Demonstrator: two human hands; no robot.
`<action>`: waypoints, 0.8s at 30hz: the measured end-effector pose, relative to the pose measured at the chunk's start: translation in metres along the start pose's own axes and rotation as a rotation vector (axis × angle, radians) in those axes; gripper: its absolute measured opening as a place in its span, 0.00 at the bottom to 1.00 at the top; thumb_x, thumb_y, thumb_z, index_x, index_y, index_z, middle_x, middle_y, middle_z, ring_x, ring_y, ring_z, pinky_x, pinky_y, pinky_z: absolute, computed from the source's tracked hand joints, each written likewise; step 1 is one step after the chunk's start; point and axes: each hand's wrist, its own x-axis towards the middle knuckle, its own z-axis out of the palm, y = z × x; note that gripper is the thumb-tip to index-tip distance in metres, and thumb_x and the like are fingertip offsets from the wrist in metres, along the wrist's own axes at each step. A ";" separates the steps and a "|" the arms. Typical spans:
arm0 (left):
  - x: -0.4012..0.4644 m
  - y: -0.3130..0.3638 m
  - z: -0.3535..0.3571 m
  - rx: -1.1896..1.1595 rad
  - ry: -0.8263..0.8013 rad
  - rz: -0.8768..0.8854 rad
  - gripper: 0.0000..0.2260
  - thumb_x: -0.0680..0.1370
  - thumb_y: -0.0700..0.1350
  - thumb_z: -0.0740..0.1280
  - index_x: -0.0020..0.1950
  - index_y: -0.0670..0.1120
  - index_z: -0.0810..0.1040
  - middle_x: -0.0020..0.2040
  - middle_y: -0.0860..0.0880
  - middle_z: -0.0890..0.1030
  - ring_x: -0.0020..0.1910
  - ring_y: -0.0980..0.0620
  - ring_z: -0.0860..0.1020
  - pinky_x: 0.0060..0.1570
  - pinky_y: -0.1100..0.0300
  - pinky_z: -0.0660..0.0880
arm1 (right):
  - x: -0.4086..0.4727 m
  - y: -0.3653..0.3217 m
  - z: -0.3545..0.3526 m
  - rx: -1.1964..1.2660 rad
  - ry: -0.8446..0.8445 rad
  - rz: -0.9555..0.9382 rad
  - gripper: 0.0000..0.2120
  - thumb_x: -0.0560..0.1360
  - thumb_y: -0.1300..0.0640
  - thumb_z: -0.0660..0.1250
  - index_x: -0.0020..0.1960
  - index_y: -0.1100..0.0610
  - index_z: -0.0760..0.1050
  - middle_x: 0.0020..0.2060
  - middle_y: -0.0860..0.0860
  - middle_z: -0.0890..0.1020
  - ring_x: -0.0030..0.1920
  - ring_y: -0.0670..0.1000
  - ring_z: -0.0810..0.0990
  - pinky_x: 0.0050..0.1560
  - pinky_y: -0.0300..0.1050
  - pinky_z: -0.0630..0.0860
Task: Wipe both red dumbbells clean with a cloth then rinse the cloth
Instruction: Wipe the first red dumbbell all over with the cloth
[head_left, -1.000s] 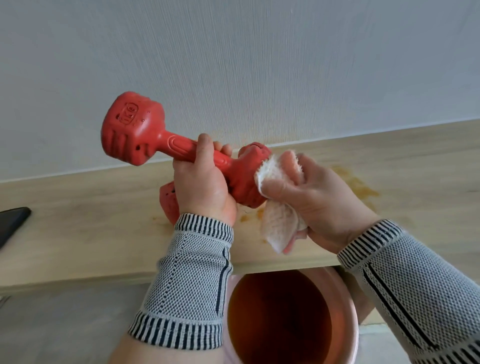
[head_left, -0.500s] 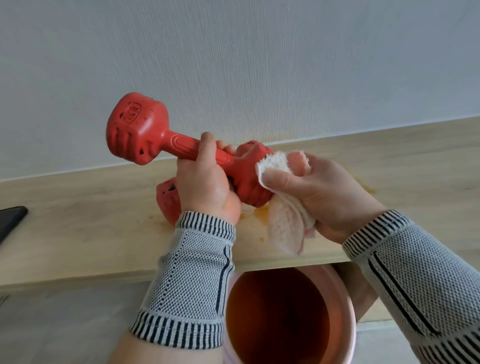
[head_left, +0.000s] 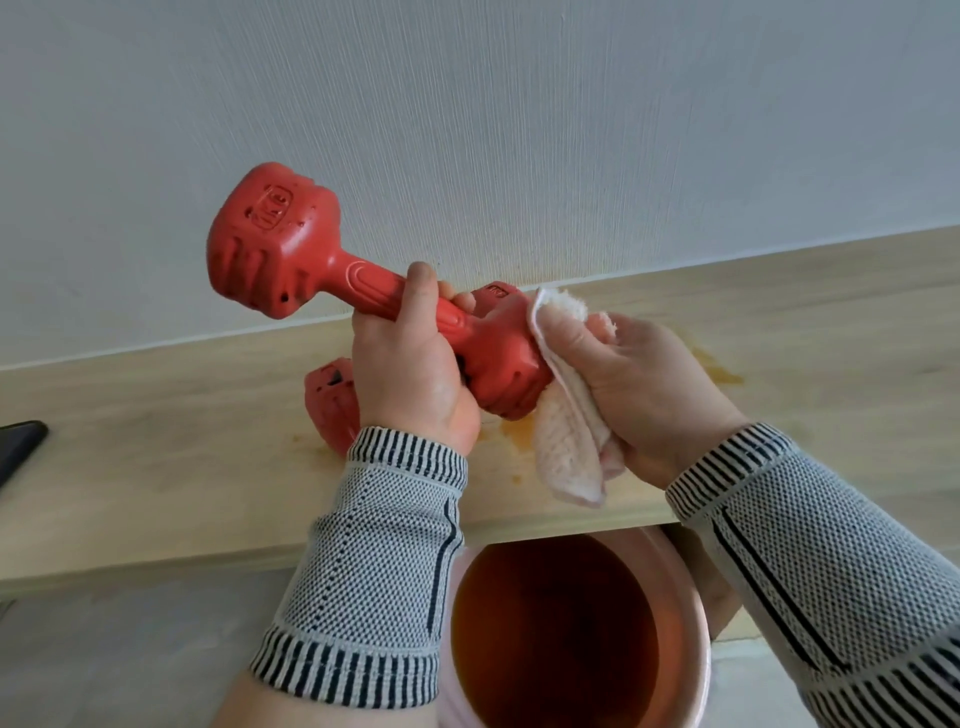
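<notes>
My left hand (head_left: 410, 374) grips the handle of a red dumbbell (head_left: 280, 249), held in the air and tilted with its far head up to the left. My right hand (head_left: 644, 389) holds a white cloth (head_left: 566, 447) and presses it against the right side of the dumbbell's near head (head_left: 498, 364). Part of the cloth hangs below my palm. A second red dumbbell (head_left: 332, 400) lies on the wooden ledge (head_left: 156, 467), mostly hidden behind my left wrist.
A pink bucket (head_left: 691, 623) with orange-brown water stands just below the ledge's front edge. Orange stains (head_left: 719, 371) mark the wood near my hands. A dark object (head_left: 21, 441) lies at the ledge's left end. A pale wall rises behind.
The cloth has slid up along the side of the near dumbbell head, and my right hand has turned with it. The dumbbell has shifted slightly right.
</notes>
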 end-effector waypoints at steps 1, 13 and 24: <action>0.000 0.001 0.000 -0.009 0.005 -0.002 0.05 0.81 0.41 0.64 0.45 0.44 0.73 0.32 0.51 0.76 0.30 0.54 0.77 0.36 0.60 0.77 | 0.001 0.000 -0.001 0.042 -0.009 0.004 0.17 0.75 0.47 0.67 0.49 0.63 0.79 0.35 0.56 0.83 0.35 0.56 0.83 0.38 0.54 0.80; 0.000 0.001 -0.001 -0.030 -0.014 -0.010 0.06 0.81 0.40 0.63 0.44 0.43 0.73 0.32 0.50 0.75 0.30 0.54 0.76 0.35 0.60 0.77 | -0.002 -0.006 0.011 -0.188 0.077 -0.039 0.21 0.72 0.41 0.69 0.40 0.61 0.78 0.28 0.52 0.81 0.26 0.49 0.80 0.26 0.43 0.75; 0.002 0.005 -0.003 -0.080 -0.028 -0.037 0.06 0.81 0.41 0.64 0.45 0.43 0.73 0.34 0.49 0.75 0.31 0.54 0.76 0.43 0.52 0.81 | 0.003 -0.002 0.003 -0.047 -0.108 -0.035 0.26 0.66 0.44 0.76 0.52 0.63 0.77 0.35 0.59 0.82 0.27 0.58 0.78 0.27 0.48 0.72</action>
